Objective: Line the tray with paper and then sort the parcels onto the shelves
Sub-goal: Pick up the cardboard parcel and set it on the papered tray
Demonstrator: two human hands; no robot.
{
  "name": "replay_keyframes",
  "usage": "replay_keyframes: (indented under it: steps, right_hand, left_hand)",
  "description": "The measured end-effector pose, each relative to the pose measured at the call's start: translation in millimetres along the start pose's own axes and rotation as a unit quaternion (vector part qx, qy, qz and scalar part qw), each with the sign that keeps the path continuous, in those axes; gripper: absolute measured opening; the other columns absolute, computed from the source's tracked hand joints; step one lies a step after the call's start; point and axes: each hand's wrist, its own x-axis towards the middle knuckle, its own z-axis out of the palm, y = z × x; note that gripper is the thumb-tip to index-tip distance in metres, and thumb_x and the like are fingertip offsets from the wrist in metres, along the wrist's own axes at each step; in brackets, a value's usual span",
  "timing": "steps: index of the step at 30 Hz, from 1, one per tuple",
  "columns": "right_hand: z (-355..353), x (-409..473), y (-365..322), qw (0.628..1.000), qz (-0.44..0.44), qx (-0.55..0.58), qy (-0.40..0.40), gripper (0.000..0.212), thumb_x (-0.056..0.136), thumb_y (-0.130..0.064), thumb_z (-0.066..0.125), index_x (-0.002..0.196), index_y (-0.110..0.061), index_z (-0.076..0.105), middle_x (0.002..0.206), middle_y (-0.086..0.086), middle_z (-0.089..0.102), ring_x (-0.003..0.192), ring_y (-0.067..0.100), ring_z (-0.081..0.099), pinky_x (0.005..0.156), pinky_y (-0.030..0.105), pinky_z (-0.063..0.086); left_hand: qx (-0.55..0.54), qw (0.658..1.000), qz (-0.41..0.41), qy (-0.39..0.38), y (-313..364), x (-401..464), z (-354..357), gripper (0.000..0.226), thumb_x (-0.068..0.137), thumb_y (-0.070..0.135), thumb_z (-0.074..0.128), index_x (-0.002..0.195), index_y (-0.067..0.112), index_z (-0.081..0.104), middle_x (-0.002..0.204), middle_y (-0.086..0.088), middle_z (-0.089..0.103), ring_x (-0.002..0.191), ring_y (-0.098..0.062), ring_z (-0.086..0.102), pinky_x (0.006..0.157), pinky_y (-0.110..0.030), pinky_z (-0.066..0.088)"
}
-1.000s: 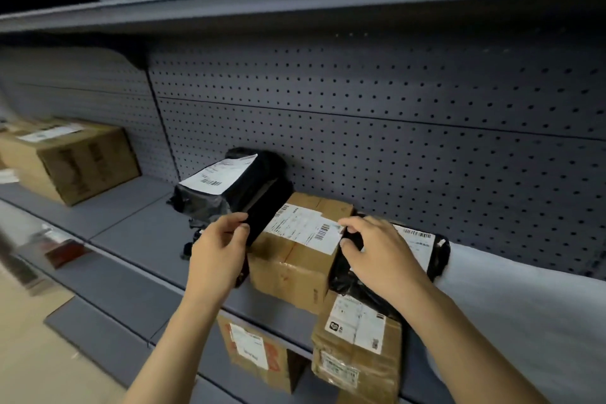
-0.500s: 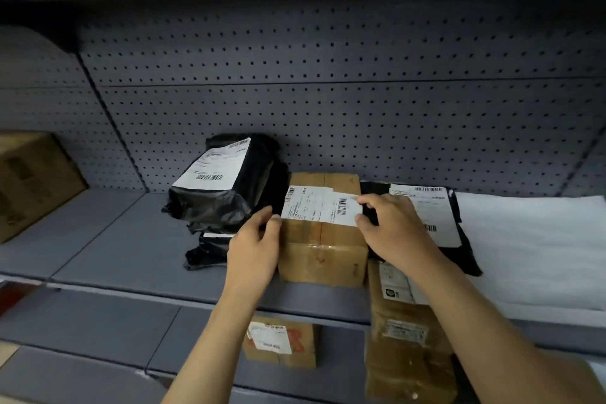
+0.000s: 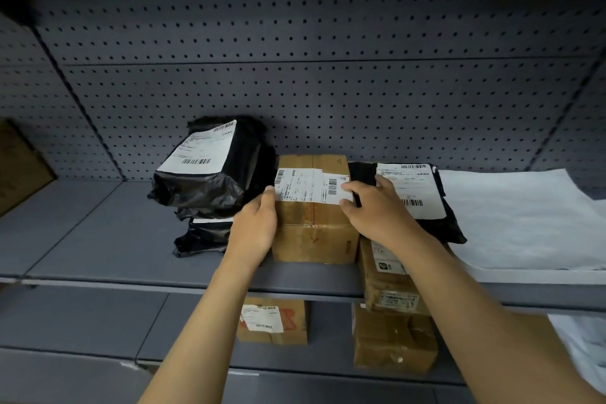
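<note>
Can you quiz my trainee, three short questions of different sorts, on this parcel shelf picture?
1. True or false: the cardboard box between the hands stands on the same shelf as the white paper.
2. What lies right of that box? A) flat black mailer B) red crate C) glass jar
3. Fill in: the bulky black bag parcel sits to the box's ____.

Key
1. True.
2. A: the flat black mailer lies partly under the right hand.
3. Left, beyond the left hand at the box's left side.
</note>
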Motion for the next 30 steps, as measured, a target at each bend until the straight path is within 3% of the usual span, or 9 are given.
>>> replay_keyframes:
  steps: [3, 7, 9, 12, 14, 18, 23, 26, 30]
  right_hand:
    - [-2.0, -2.8, -5.1, 1.000, -0.014, 0.006, -0.004, 0.047, 0.105, -0.033, 0.049, 0.151, -0.024, 0.048, 0.159, 0.012, 0.040, 0.157, 0.026, 0.004, 0.120, 0.044, 0.024]
    - [-6.2, -5.6, -7.0, 0.999, -0.022, 0.036, 0.028, 0.043, 0.105, -0.031, 0.050, 0.147, -0.022, 0.053, 0.156, 0.013, 0.045, 0.157, 0.025, 0.006, 0.120, 0.042, 0.023]
    - [-11.1, -6.6, -6.1, 0.996, -0.025, 0.074, 0.040, 0.044, 0.104, -0.031, 0.050, 0.147, -0.024, 0.052, 0.154, 0.007, 0.046, 0.155, 0.023, 0.013, 0.117, 0.040, 0.026]
    - [-21.3, -7.6, -2.5, 0.989, -0.034, 0.123, 0.069, 0.042, 0.103, -0.031, 0.051, 0.145, -0.031, 0.054, 0.147, -0.004, 0.054, 0.140, 0.019, 0.044, 0.100, 0.030, 0.038]
    - [-28.1, -8.4, -0.4, 0.983, -0.038, 0.160, 0.083, 0.039, 0.104, -0.029, 0.051, 0.142, -0.035, 0.057, 0.146, -0.011, 0.056, 0.130, 0.016, 0.053, 0.095, 0.027, 0.038]
    - [-37.8, -12.1, 2.9, 0.963, -0.052, 0.249, 0.089, 0.035, 0.103, -0.027, 0.052, 0.134, -0.040, 0.061, 0.143, -0.015, 0.058, 0.132, 0.013, 0.053, 0.107, 0.035, 0.044]
    - [-48.4, -19.6, 4.3, 0.943, -0.044, 0.318, 0.087, 0.032, 0.104, -0.027, 0.052, 0.126, -0.047, 0.065, 0.122, 0.010, 0.069, 0.112, 0.031, 0.065, 0.100, 0.048, 0.053]
    - [-54.3, -23.8, 4.2, 0.925, -0.045, 0.369, 0.077, 0.030, 0.104, -0.030, 0.054, 0.124, -0.048, 0.066, 0.118, -0.014, 0.069, 0.105, 0.006, 0.067, 0.099, 0.037, 0.054]
    - [-53.7, -26.5, 6.5, 0.902, -0.026, 0.426, 0.069, 0.036, 0.100, -0.035, 0.060, 0.134, -0.046, 0.056, 0.128, -0.014, 0.058, 0.107, 0.001, 0.062, 0.091, 0.027, 0.052]
  left_hand:
    - [-0.030, 0.999, -0.016, -0.018, -1.7, 4.3, 3.9, 0.056, 0.109, 0.054, 0.030, 0.144, 0.023, 0.062, 0.153, -0.006, 0.055, 0.142, -0.030, 0.048, 0.108, -0.038, 0.034]
    - [-0.173, 0.984, -0.030, -0.034, 2.3, 6.6, -0.1, 0.046, 0.108, 0.054, 0.031, 0.105, 0.041, 0.075, 0.123, 0.004, 0.075, 0.117, -0.018, 0.067, 0.103, -0.038, 0.049]
    - [-0.253, 0.967, -0.029, -0.033, 7.6, 3.3, -4.6, 0.044, 0.111, 0.045, 0.031, 0.113, 0.035, 0.075, 0.111, 0.008, 0.078, 0.106, -0.010, 0.070, 0.086, -0.032, 0.054]
    - [-0.327, 0.944, 0.004, -0.047, 13.0, 3.2, -11.9, 0.037, 0.109, 0.031, 0.037, 0.124, 0.035, 0.071, 0.124, 0.015, 0.077, 0.129, -0.009, 0.061, 0.100, -0.049, 0.052]
    - [-0.353, 0.933, 0.030, -0.057, 12.6, 6.2, -15.7, 0.040, 0.107, 0.018, 0.038, 0.134, 0.037, 0.062, 0.127, 0.015, 0.076, 0.134, -0.011, 0.058, 0.099, -0.057, 0.053]
    - [-0.361, 0.928, 0.080, -0.049, 14.2, 2.7, -16.2, 0.059, 0.102, -0.007, 0.045, 0.138, 0.037, 0.057, 0.134, 0.009, 0.073, 0.137, -0.015, 0.058, 0.109, -0.055, 0.050]
    - [-0.406, 0.910, 0.086, -0.023, 23.9, -0.9, -14.7, 0.053, 0.096, 0.012, 0.070, 0.145, 0.028, 0.060, 0.147, 0.004, 0.060, 0.134, -0.011, 0.059, 0.116, -0.039, 0.045]
    - [-0.480, 0.871, 0.075, -0.077, 30.5, 3.0, -13.6, 0.059, 0.094, 0.033, 0.070, 0.148, 0.013, 0.057, 0.147, -0.007, 0.063, 0.132, -0.018, 0.061, 0.109, -0.034, 0.047]
    - [-0.552, 0.819, 0.069, -0.141, 36.2, -1.8, -9.5, 0.070, 0.100, 0.056, 0.048, 0.155, 0.012, 0.048, 0.153, -0.012, 0.058, 0.138, -0.027, 0.055, 0.109, -0.042, 0.045]
